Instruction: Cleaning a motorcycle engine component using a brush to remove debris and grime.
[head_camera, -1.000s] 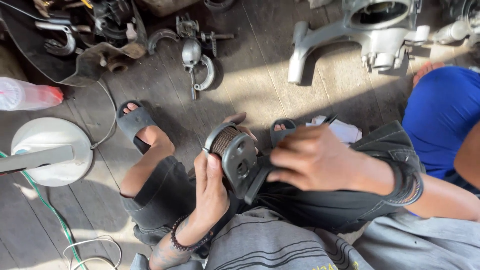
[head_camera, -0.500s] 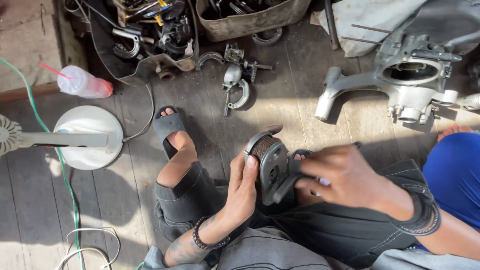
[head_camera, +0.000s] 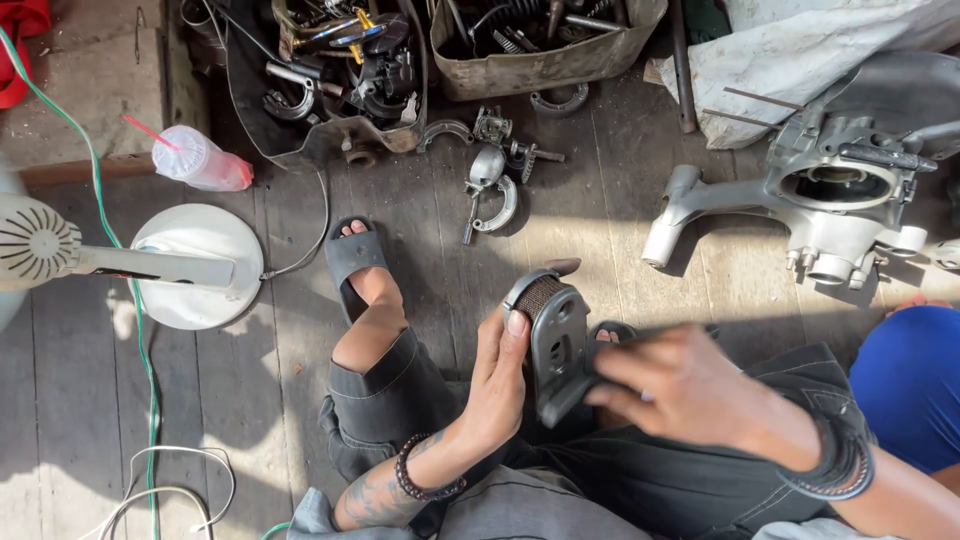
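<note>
My left hand grips a dark curved metal brake shoe from the left, thumb on its brown lined rim. My right hand is closed on the same part from the right, blurred, with fingers against its lower edge. I hold the shoe above my lap, over dark trousers. What lies between my right fingers and the part is hidden.
A grey cast engine casing lies at right. Loose brake shoes and fittings sit ahead, behind them a black tray and a canvas bag of parts. A white fan base, cables and a plastic cup are left. A blue-clad person sits right.
The view has tilted further forward, so everything sits lower in frame and more of the parts tray shows. My right hand has slid lower along the brake shoe; my left hand keeps its grip.
</note>
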